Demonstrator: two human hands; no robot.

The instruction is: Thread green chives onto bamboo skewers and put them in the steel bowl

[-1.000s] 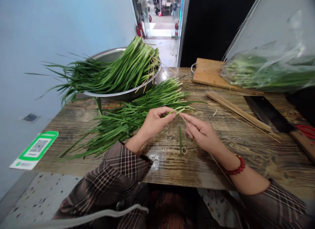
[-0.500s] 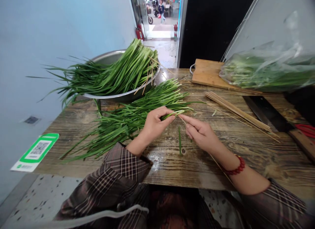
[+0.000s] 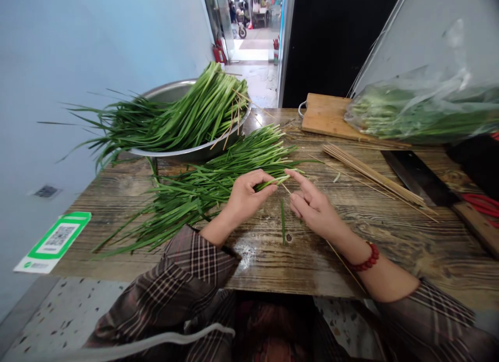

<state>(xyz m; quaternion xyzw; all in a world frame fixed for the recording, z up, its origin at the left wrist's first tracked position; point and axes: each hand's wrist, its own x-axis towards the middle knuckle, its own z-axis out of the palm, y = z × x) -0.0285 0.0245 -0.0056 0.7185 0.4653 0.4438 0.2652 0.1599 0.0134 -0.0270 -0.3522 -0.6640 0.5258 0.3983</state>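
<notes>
My left hand (image 3: 251, 196) pinches a few garlic chives (image 3: 281, 179) near their pale stem ends, thumb and fingers closed around them. Between thumb and fingers of my right hand (image 3: 310, 203) is a thin bamboo skewer (image 3: 286, 188), its tip at the chive stems and its long shaft running back under my wrist. The right index finger is stretched out, close to the stem ends. Behind and left of my hands lies a loose pile of garlic chives (image 3: 202, 183) on the wooden table (image 3: 249, 273). One short cut leaf (image 3: 283, 223) rests below my hands.
A metal basin (image 3: 163, 153) heaped with skewered chives stands at the back left. Toward the right are a bundle of skewers (image 3: 374, 175), a cleaver (image 3: 419, 177), a cutting board (image 3: 327, 115) and a plastic bag of greens (image 3: 421, 110). A QR-code card (image 3: 58, 240) lies at the left edge.
My right index finger has lifted and straightened from the skewer toward the chive ends. My left hand keeps its hold. The view has shifted slightly.
</notes>
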